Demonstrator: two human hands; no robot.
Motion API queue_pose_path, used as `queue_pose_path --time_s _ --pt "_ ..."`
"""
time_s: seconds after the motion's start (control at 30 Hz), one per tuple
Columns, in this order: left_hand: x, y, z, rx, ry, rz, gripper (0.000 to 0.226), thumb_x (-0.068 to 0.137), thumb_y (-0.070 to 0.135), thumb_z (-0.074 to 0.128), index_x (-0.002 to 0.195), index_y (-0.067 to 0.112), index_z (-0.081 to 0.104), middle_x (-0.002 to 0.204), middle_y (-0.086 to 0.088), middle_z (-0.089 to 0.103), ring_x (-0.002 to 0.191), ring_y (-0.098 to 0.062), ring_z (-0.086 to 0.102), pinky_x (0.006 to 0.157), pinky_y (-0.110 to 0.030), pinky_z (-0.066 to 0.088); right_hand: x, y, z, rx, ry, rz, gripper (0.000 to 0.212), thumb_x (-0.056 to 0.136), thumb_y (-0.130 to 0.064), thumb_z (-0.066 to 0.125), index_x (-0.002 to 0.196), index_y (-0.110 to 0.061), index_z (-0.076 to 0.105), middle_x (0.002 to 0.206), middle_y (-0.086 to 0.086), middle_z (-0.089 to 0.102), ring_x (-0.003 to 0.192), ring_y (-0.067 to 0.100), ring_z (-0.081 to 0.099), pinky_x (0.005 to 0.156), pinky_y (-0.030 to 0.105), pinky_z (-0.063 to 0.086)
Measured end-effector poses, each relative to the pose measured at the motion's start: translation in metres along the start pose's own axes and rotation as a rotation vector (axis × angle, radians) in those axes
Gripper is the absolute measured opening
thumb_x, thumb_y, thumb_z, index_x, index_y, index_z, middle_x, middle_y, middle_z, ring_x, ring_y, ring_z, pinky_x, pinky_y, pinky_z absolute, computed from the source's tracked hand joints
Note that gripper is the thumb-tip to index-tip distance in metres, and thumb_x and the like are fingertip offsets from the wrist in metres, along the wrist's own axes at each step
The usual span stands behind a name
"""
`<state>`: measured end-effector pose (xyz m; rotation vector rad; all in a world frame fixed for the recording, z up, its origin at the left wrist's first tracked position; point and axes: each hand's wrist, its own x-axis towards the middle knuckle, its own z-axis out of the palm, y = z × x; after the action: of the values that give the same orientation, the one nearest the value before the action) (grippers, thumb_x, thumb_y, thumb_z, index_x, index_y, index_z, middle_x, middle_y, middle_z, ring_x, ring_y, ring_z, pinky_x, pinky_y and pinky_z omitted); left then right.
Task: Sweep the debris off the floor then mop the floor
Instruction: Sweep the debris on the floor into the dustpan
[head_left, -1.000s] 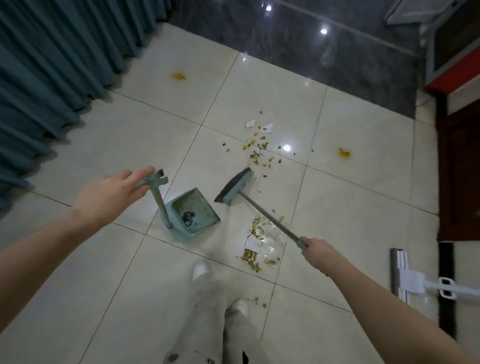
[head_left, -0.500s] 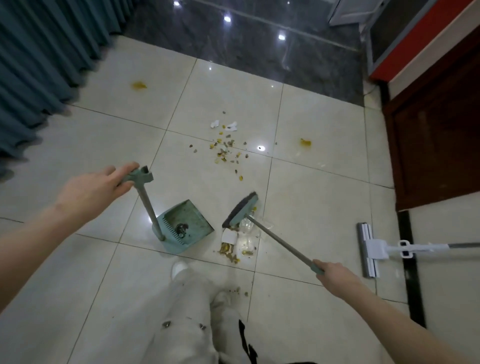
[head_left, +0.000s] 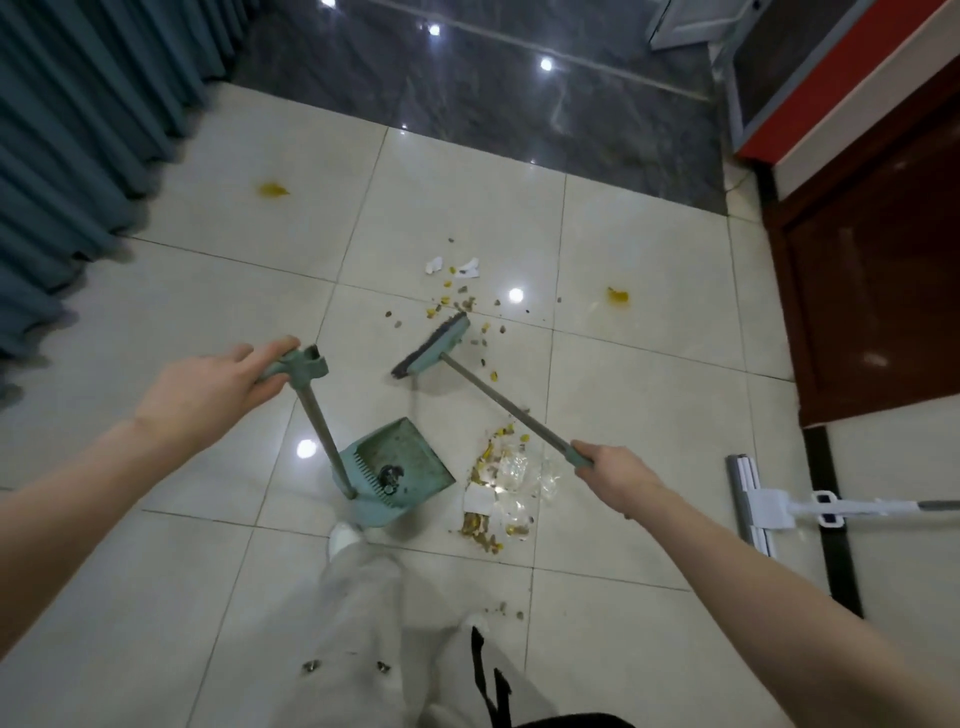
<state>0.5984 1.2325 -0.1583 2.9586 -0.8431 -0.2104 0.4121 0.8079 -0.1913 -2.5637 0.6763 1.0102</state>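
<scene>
On the pale tiled floor (head_left: 156, 312), just ahead of a white shoe (head_left: 343, 538), a green long-handled dustpan (head_left: 402, 460) is stood, its tray flat on the tile and its mouth turned away from the person. A small dark clump (head_left: 389, 475) is seen inside the tray, near the comb teeth. The grip at the top of the dustpan's upright handle is pinched by the left hand (head_left: 208, 389), with the fingers laid over it and the thumb beneath.

The teal end of a broom (head_left: 434, 347) is gripped by the right hand (head_left: 615, 478), fingers curled round it. The shaft is slanted forward and to the left, and the brush head is placed at the near edge of the scattered debris (head_left: 460, 301), yellow and brown bits with two white scraps beyond them. Whether the bristles touch the tile cannot be told. A second heap of debris (head_left: 498, 493), with clear wrapper pieces and a white scrap, is lying just right of the dustpan, under the shaft.

Two yellow stains (head_left: 272, 189) (head_left: 618, 296) are visible further out. A white flat mop (head_left: 753, 501) is laid on the floor at the right, well apart from the heap. A blue-green curtain (head_left: 78, 130) is hung along the left.
</scene>
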Motion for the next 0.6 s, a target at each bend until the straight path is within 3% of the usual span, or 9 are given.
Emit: queue_pose_path --time_s 0.13,0.3,0.37,0.47,0.6 --pt "0.03 -0.046 -0.012 -0.027 -0.013 0.028 0.047 0.094 0.037 0.05 0.139 0.026 0.041 0.103 -0.012 0.063 0.065 -0.035 0.062 0.052 -0.036 0.047 0.039 -0.08 -0.026 0.005 0.024 -0.019 0.039 0.099 -0.029 0.044 0.138 -0.033 0.046 0.1 0.005 0.059 0.079 0.023 0.058 0.06 0.033 0.051" --pt "0.069 -0.094 -0.01 -0.067 -0.043 0.008 0.046 0.095 0.039 0.046 0.139 0.031 0.034 0.099 -0.009 0.06 0.055 -0.019 0.049 0.048 -0.025 0.032 0.084 -0.164 -0.05 0.067 0.026 -0.043 0.034 0.099 -0.026 0.044 0.133 -0.03 0.05 0.092 0.004 0.058 0.076 0.023 0.06 0.065 0.036 0.056" --pt "0.084 -0.11 -0.006 -0.068 -0.074 0.03 0.047 0.095 0.04 0.043 0.139 0.034 0.029 0.097 -0.007 0.058 0.056 -0.013 0.043 0.05 -0.026 0.034 0.106 -0.19 -0.062 0.071 0.02 -0.06 0.034 0.099 -0.026 0.044 0.132 -0.027 0.051 0.097 0.007 0.06 0.081 0.026 0.062 0.068 0.038 0.057" --pt "0.107 -0.126 -0.006 -0.088 -0.136 0.016 0.048 0.096 0.044 0.037 0.141 0.037 0.024 0.096 -0.004 0.054 0.06 -0.015 0.05 0.053 -0.026 0.039 0.147 -0.223 -0.085 0.044 0.019 -0.09 0.033 0.1 -0.025 0.043 0.132 -0.024 0.051 0.102 0.008 0.059 0.087 0.028 0.061 0.073 0.039 0.057" --pt "0.135 -0.135 -0.013 -0.065 -0.126 -0.019 0.049 0.096 0.033 0.048 0.142 0.022 0.038 0.09 -0.007 0.055 0.061 -0.02 0.054 0.052 -0.032 0.049 0.212 -0.258 -0.115 0.012 -0.001 -0.129 0.037 0.1 -0.023 0.042 0.136 -0.024 0.048 0.1 0.007 0.055 0.086 0.028 0.059 0.069 0.037 0.055"
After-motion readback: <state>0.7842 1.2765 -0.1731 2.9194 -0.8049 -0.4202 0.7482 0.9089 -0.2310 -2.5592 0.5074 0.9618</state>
